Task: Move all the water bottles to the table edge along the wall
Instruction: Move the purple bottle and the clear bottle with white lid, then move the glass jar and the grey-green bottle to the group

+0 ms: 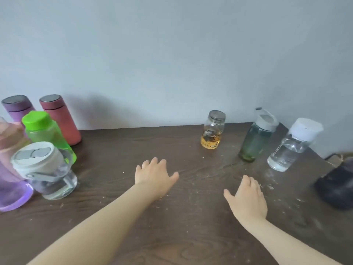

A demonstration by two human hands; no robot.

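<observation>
dark bag (pixel 338 186), pale wall (pixel 172 54), table crumbs (pixel 270 187)

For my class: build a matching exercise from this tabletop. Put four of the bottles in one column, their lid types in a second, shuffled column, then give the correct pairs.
Column 1
1. green bottle
2. red flask
3. amber jar
4. clear bottle far right

Column 2
A. wide white cap
B. bright green screw cap
C. silver metal lid on glass
D. flat grey top on a matte body

Pairs: 1-B, 2-D, 3-C, 4-A

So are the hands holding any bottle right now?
No. The left hand and the right hand are both open and empty, over the table, touching no bottle.
</observation>
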